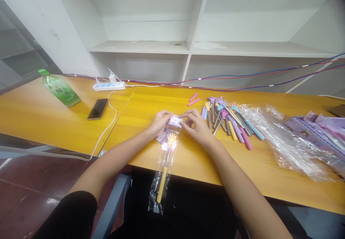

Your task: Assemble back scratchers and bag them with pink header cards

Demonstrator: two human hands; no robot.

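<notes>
My left hand and my right hand both pinch the printed top flap of a clear plastic bag at the middle of the wooden table. Inside the bag lies a back scratcher with a yellow handle and a yellow claw head. The bag's lower end hangs over the table's front edge. Both hands have their fingers closed on the flap. To the right of my right hand lies a pile of several loose back scratchers with coloured handles.
Crumpled clear bags and purple packaging lie at the right. Two pink sticks sit behind my hands. A green bottle, a phone and a power strip with cables are at the left. White shelves stand behind.
</notes>
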